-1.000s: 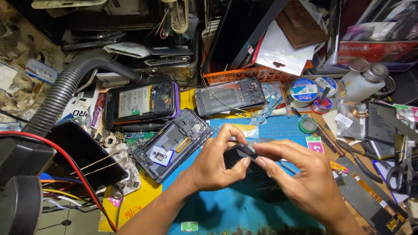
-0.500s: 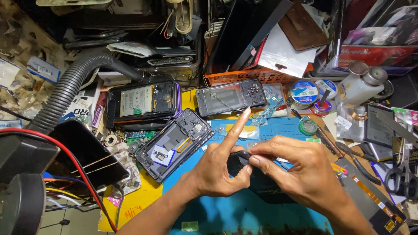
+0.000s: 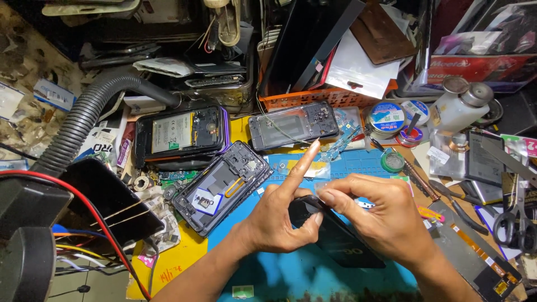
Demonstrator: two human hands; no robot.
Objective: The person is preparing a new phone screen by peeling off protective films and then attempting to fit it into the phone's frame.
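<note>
My left hand grips the upper left corner of a black phone back cover that lies on the blue work mat; its index finger points straight up and away. My right hand rests over the cover's top edge, thumb and fingertips pinched on a small clear piece at that corner. What exactly the piece is cannot be made out. An opened phone body lies just left of my left hand.
Two more opened phones lie behind the mat. A grey corrugated hose runs at the left, red wires below it. Solder tins, a white bottle, scissors and a screwdriver crowd the right.
My left index finger has lifted off the cover and now sticks straight up. My right hand's fingertips have shifted slightly along the cover's top edge.
</note>
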